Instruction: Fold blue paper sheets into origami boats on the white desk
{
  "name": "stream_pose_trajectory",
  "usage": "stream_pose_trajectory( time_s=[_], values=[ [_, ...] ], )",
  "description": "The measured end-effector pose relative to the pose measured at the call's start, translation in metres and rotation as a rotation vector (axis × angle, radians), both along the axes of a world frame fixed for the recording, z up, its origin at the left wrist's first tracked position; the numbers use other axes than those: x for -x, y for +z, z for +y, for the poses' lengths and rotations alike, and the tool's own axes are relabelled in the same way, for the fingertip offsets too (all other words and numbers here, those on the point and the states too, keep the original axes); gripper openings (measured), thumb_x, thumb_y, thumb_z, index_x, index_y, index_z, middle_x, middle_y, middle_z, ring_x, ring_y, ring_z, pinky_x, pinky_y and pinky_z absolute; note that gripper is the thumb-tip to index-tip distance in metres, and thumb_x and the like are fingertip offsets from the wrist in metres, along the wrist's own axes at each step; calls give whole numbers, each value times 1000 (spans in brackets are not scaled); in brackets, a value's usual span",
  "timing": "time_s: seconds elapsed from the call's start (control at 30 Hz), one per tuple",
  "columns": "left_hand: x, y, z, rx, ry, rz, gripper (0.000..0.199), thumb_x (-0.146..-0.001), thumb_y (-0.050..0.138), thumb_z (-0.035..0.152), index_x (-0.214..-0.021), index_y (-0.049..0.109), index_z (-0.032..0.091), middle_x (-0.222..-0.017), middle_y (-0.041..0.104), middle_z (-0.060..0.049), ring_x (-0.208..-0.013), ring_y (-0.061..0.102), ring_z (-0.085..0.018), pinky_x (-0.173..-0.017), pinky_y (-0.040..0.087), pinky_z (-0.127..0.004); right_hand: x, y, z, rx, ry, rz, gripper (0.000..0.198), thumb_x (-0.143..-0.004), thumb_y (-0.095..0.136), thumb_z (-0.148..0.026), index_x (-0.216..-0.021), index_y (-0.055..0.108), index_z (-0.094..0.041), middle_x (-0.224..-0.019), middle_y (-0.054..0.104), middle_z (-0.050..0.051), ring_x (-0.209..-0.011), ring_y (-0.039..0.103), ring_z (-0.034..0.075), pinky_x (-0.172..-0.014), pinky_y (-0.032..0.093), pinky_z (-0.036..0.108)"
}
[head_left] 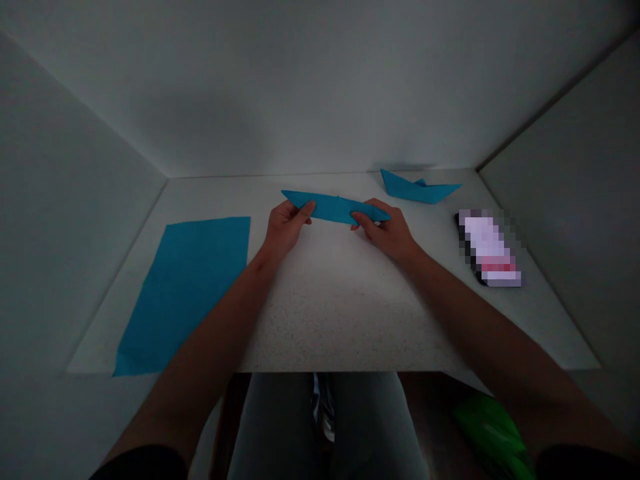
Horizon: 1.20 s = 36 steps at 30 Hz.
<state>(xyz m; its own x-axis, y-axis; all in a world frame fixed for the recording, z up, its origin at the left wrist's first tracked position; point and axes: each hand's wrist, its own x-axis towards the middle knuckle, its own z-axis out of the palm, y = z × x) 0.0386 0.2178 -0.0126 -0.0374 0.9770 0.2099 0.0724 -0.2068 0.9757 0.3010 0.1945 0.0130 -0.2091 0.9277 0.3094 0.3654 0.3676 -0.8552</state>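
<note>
A blue folded paper boat (333, 208), long and narrow with pointed ends, is held up between my two hands above the white table. My left hand (289, 223) pinches its left part, thumb on the near face and fingers behind. On the right part, my right hand (387, 230) grips it the same way, with the thumb across the near side. A second blue paper boat (417, 191) stands on the table behind and to the right of my right hand. To the left of my left forearm lies a flat blue sheet of paper (193, 280).
A phone (490, 250) with a blurred, lit screen lies at the right of the white table (345, 320). Walls enclose the table at the back and both sides. Below its front edge are my legs (285, 427) and a green bag-like thing (493, 427).
</note>
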Motion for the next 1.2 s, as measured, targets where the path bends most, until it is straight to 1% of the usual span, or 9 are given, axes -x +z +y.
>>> stream_pose_trajectory(
  time_s=[0.27, 0.43, 0.57, 0.7, 0.8, 0.9, 1.0, 1.1, 1.2],
  values=[
    [0, 2, -1, -39, 43, 49, 57, -83, 84, 74, -65, 66, 23, -63, 67, -2, -59, 60, -15, -57, 50, -30, -1, 1, 2, 16, -4, 73, 43, -93, 81, -67, -92, 73, -25, -70, 74, -1, -53, 56, 13, -50, 41, 28],
    [1, 4, 0, -34, 78, 22, 59, -81, 85, 76, -63, 64, 24, -61, 65, -1, -58, 58, -15, -56, 49, -30, -1, -7, 7, 59, 22, 143, 43, -92, 83, -66, -97, 71, -25, -81, 81, 0, -46, 55, 10, -45, 40, 27],
    [2, 3, 1, -35, 105, 20, 58, -80, 85, 76, -62, 64, 24, -61, 65, -1, -58, 57, -15, -55, 48, -30, -1, -13, 11, 102, 26, 236, 50, -90, 81, -72, -104, 66, -26, -73, 79, -2, -42, 51, 10, -42, 39, 27],
    [5, 0, 3, -34, 108, 24, 55, -83, 84, 73, -65, 66, 24, -62, 65, 0, -58, 57, -15, -58, 49, -30, -2, -13, 14, 85, -33, 284, 58, -96, 65, -84, -86, 60, -27, -63, 71, -3, -42, 48, 10, -43, 38, 27],
    [6, -1, 2, -38, 95, 50, 58, -89, 78, 75, -64, 66, 24, -60, 64, -1, -58, 58, -15, -59, 50, -31, -5, -12, 17, 39, -110, 297, 62, -97, 64, -84, -76, 57, -26, -63, 67, -1, -46, 48, 11, -47, 39, 29],
    [5, -1, 2, -45, 82, 46, 63, -94, 70, 77, -62, 65, 23, -59, 64, -2, -60, 61, -17, -61, 52, -31, -7, -14, 21, 48, -136, 321, 66, -99, 59, -85, -71, 60, -25, -63, 63, 1, -49, 49, 14, -47, 40, 31],
    [4, -2, 3, -33, 51, 28, 62, -95, 69, 77, -65, 65, 23, -61, 65, -3, -62, 64, -18, -62, 52, -32, -9, -15, 23, 76, -154, 304, 75, -100, 48, -90, -65, 60, -25, -58, 58, 2, -48, 49, 15, -48, 40, 32],
    [5, -4, 4, -17, 10, 30, 60, -96, 69, 75, -68, 66, 23, -63, 66, -4, -65, 66, -19, -62, 53, -32, -10, -13, 23, 60, -152, 225, 76, -97, 52, -92, -64, 62, -25, -54, 54, 0, -49, 48, 15, -50, 41, 31],
    [8, -5, 5, -12, 31, 32, 59, -98, 69, 73, -68, 65, 23, -63, 66, -3, -66, 67, -19, -64, 54, -32, -12, -10, 21, 36, -154, 187, 75, -97, 54, -92, -64, 61, -25, -52, 50, -1, -49, 47, 14, -51, 41, 31]
  ],
)
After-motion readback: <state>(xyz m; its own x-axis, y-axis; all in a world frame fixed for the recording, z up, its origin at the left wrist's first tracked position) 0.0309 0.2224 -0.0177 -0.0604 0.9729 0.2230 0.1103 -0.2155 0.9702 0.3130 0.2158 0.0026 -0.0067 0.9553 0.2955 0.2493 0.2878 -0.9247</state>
